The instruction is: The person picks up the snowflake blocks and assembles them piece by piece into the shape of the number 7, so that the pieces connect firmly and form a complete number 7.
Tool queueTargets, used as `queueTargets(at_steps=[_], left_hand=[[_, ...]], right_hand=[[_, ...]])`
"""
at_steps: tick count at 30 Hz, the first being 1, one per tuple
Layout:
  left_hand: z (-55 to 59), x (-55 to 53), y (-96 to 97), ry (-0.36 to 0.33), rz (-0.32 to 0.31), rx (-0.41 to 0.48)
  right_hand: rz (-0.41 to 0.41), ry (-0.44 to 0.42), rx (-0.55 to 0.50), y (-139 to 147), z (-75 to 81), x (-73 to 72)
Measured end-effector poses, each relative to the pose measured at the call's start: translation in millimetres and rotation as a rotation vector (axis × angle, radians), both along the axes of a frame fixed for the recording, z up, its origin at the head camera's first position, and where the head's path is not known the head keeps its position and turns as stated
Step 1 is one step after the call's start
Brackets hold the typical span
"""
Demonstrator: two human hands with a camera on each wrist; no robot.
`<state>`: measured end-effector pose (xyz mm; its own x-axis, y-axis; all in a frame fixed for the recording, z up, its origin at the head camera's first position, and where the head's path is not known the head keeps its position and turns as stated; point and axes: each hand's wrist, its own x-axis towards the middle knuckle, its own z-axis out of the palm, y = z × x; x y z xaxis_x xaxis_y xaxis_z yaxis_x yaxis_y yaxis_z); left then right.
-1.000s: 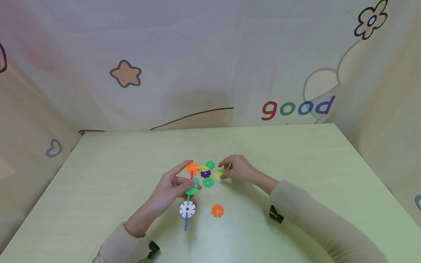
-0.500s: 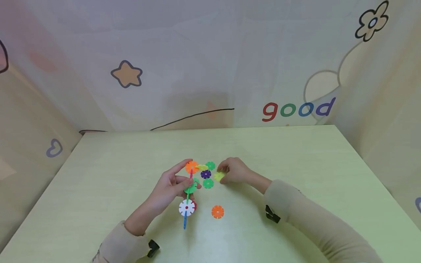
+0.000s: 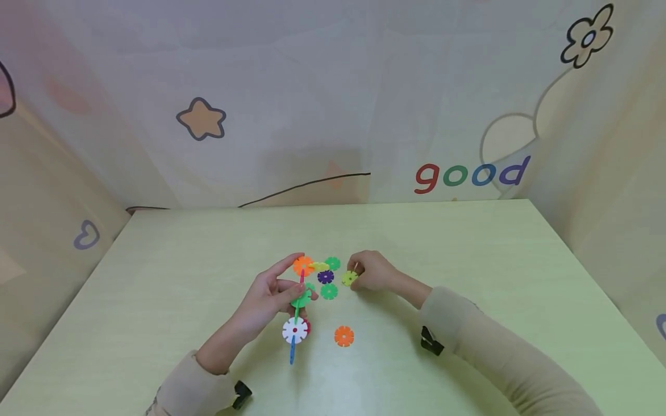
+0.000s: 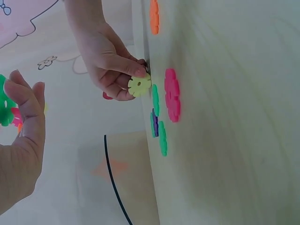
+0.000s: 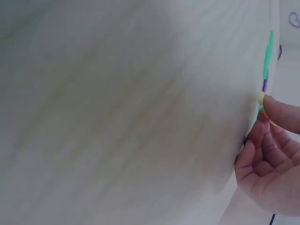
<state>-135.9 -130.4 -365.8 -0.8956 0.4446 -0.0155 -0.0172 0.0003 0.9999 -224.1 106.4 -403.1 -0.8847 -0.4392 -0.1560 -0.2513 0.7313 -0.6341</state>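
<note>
My left hand [image 3: 267,303] grips a chain of slotted plastic discs between thumb and fingers. An orange disc [image 3: 303,266] tops the chain, with a yellow disc [image 3: 319,267] jutting from its right side. Green discs sit at the thumb, and below them come a white disc [image 3: 295,330] and, at the bottom, a blue disc [image 3: 292,351] seen edge-on. To the right, my right hand [image 3: 376,271] pinches a loose yellow disc [image 4: 139,85] between thumb and fingers, tilted up close over the table. The right wrist view shows only a sliver of this disc.
Between the hands, green discs [image 3: 329,291] and a purple disc [image 3: 325,277] lie on the table [image 3: 442,242]. Nearer is a loose orange disc [image 3: 344,336]. A pink disc [image 4: 172,95] lies flat in the left wrist view. Printed curtains [image 3: 312,86] surround the table.
The right fingers have closed on the loose yellow disc, tilted it up and shifted it slightly right. My left hand keeps the chain in nearly the same place.
</note>
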Motion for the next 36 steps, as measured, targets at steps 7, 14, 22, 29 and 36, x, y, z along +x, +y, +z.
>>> queueTargets(at_steps=[7, 14, 22, 29, 36], left_hand=[[-0.4, 0.0, 1.0, -0.007, -0.011, 0.021], [-2.4, 0.6, 3.1, -0.003, -0.024, 0.044], [-2.9, 1.4, 3.8, -0.002, -0.029, 0.056], [-1.6, 1.8, 5.4, 0.005, -0.033, 0.059], [-1.1, 1.1, 8.6, 0.009, -0.039, 0.072]], right_hand=[[-0.031, -0.068, -0.109, 6, 3.0, 5.2], [-0.029, -0.106, -0.223, 10, 13.3, 14.6], [-0.024, -0.155, -0.326, 15, 23.7, 24.6], [-0.028, -0.196, -0.397, 21, 31.0, 32.9], [-0.058, -0.194, -0.469, 24, 45.1, 42.1]])
